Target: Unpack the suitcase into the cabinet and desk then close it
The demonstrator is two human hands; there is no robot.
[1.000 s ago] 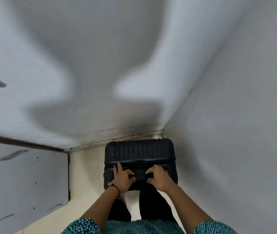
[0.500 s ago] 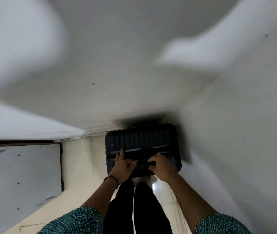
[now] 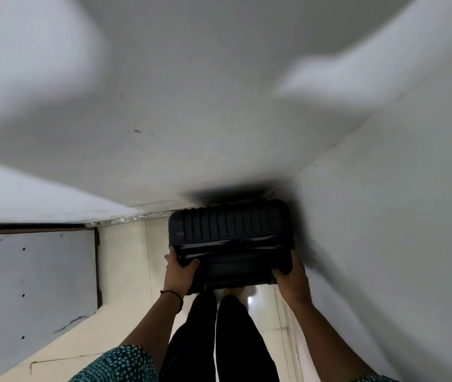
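Black ribbed suitcase (image 3: pixel 230 238) sits shut on the pale floor (image 3: pixel 122 271), tucked into the far corner where the white walls (image 3: pixel 384 216) meet. Left hand (image 3: pixel 178 274) curls its fingers round the near left corner, right hand (image 3: pixel 291 279) grips the near right corner. Black trouser legs (image 3: pixel 219 340) stand just near of it.

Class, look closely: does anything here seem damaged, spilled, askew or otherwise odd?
Nothing stands out. The black ribbed hard-shell suitcase is closed, the left hand and right hand gripping its near corners. Only small dark scuffs mark the white wall; blur hides finer detail.
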